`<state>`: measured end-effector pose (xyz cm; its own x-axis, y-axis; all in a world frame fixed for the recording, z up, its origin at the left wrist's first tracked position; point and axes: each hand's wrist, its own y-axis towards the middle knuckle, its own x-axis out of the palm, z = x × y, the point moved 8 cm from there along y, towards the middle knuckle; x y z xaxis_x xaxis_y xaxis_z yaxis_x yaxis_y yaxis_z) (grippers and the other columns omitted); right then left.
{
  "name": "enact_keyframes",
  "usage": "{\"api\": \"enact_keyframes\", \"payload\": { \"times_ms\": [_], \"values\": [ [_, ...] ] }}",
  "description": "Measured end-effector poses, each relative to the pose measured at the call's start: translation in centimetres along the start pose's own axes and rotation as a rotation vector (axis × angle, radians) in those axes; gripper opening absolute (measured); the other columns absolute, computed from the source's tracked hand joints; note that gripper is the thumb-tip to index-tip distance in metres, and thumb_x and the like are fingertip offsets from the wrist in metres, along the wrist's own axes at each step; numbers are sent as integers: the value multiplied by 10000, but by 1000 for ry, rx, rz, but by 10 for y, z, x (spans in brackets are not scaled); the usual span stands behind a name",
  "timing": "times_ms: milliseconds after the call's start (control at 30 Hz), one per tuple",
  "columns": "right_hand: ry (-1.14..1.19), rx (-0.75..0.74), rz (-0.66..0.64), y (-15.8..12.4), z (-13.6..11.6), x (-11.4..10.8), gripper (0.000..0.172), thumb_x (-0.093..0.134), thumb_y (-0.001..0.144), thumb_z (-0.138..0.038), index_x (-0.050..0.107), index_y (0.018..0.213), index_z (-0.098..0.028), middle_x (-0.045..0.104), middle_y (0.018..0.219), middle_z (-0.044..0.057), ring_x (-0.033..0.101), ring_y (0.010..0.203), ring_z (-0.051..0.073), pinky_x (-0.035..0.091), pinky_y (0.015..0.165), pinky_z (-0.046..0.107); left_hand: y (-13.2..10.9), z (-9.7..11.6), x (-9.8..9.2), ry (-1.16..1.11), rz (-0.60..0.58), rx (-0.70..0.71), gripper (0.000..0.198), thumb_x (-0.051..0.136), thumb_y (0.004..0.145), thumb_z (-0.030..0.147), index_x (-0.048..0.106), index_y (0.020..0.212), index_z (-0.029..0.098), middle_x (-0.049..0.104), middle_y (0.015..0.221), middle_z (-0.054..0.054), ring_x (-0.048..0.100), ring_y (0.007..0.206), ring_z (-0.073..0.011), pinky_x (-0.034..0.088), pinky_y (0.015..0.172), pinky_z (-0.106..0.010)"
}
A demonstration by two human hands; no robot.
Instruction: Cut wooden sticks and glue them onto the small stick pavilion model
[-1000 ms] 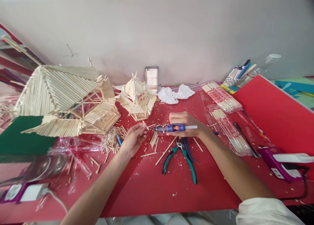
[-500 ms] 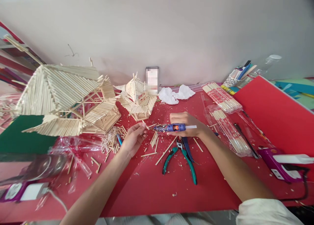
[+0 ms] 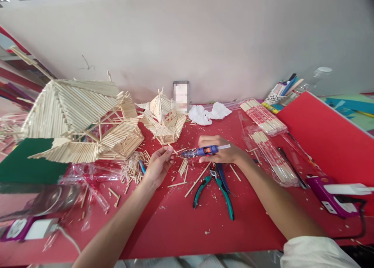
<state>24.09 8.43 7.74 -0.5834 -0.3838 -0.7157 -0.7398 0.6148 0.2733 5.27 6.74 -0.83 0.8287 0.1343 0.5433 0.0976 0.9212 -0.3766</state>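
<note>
Between thumb and fingertips, my left hand [image 3: 159, 163] pinches a short wooden stick [image 3: 175, 151]. My right hand [image 3: 217, 149] is wrapped round a blue hot glue gun [image 3: 200, 151], its nozzle pointing left, close to that stick; whether they touch I cannot tell. A clear glue stick [image 3: 224, 146] pokes out of the gun's back. Below the gun lie green-handled pliers [image 3: 214, 184], spread apart, beside cut sticks [image 3: 183, 167]. Ahead of my left hand stands a small stick-built pavilion [image 3: 163, 119].
A larger stick-built house [image 3: 76, 116] stands at the left above a green board [image 3: 32, 160]. Packs of sticks [image 3: 263, 116] lie at the right near a red board [image 3: 330, 139]. A phone [image 3: 181, 96] leans on the wall by white tissue [image 3: 209, 114]. Purple power strips [image 3: 330, 197] sit at the edges.
The glue gun in my right hand has shifted slightly left, and its back end has tipped up a little. My left hand has stayed nearly still with the stick.
</note>
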Motion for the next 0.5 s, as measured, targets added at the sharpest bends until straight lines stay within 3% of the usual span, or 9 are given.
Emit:
{"api": "enact_keyframes", "payload": {
  "times_ms": [167,267,367,433,500],
  "values": [
    [33,121,115,-2,12,-12,424,629,909,-600,553,782,-203,550,803,11,507,705,157,383,650,277,-2,5,2,51,-4,41,376,951,569,324,692,773,143,570,697,21,514,618,-58,420,542,-149],
    [56,187,26,-2,17,-5,410,670,884,-585,562,794,-200,553,796,-1,512,688,148,371,632,271,-4,8,3,84,-15,75,369,944,582,338,694,777,150,574,725,17,494,620,-57,405,546,-155],
    [151,121,-76,-1,12,4,436,694,855,-602,557,779,-195,550,806,-3,519,700,145,376,645,269,-4,11,4,135,-39,127,348,923,620,354,696,796,157,544,719,30,430,590,-46,362,531,-159],
    [214,89,-66,-2,11,3,456,671,855,-628,553,777,-195,548,804,2,526,718,152,384,656,271,-4,13,4,178,-49,166,336,906,648,371,692,798,159,497,682,44,368,563,-44,323,512,-163],
    [251,168,-9,-4,20,-2,463,628,866,-656,566,819,-200,548,766,-5,529,695,155,385,640,269,-4,16,4,228,-51,193,334,891,668,390,685,794,160,466,662,51,330,553,-47,291,501,-169]
  ]
}}
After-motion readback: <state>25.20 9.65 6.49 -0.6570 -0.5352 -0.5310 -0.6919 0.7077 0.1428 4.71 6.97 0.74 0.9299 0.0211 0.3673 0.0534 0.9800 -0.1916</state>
